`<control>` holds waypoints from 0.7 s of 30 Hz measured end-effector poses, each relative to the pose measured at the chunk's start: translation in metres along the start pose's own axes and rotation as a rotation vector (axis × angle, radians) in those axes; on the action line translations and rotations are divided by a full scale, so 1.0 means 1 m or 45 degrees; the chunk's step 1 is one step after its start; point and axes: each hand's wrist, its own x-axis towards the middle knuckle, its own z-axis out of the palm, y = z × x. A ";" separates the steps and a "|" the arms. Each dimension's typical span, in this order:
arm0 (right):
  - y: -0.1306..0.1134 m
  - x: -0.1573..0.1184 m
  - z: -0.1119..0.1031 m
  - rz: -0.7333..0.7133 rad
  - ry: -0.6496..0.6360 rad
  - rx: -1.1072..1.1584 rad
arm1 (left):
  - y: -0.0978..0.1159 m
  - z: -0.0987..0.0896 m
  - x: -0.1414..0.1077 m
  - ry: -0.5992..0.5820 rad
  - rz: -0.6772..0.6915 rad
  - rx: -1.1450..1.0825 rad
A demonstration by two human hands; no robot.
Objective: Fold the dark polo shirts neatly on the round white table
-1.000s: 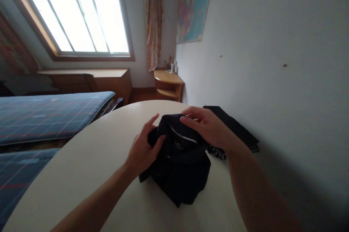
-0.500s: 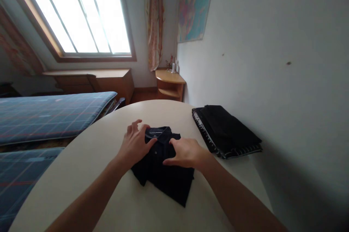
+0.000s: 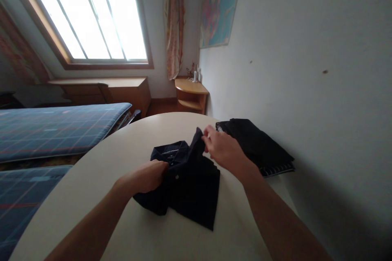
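Note:
A dark navy collared shirt (image 3: 192,187) lies partly bunched on the round cream table (image 3: 92,183), its collar towards the far side and a small button showing on the front. My left hand (image 3: 151,175) is closed on the shirt's left part, just below the collar; the fingertips are hidden in the cloth. With pinched fingers, my right hand (image 3: 219,142) holds a raised fold of the shirt to the right of the collar, lifted above the table.
Folded black cloths (image 3: 257,144) with white stitched edges lie at the table's right side, by the wall (image 3: 306,122). Plaid mattresses (image 3: 58,130) stand to the left. A corner shelf (image 3: 191,86) is beyond the table.
Both hands were spread over the shirt and have closed on it. My left hand has moved nearer; my right has risen away and to the right, pulling up a fold. The collar has shifted left.

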 end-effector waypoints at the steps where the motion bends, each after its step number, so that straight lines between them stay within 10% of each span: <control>1: 0.006 0.004 -0.005 0.089 0.108 0.057 | -0.001 -0.003 0.001 0.041 -0.002 -0.027; 8: 0.025 0.017 0.003 0.418 0.246 -0.085 | 0.009 -0.037 0.005 0.720 -0.212 0.141; 16: 0.001 0.003 0.033 -0.055 -0.376 -0.048 | 0.041 -0.013 0.001 0.056 -0.001 0.236; 21: -0.005 -0.001 0.039 -0.128 -0.465 -0.122 | 0.046 -0.014 -0.009 -0.151 0.004 0.213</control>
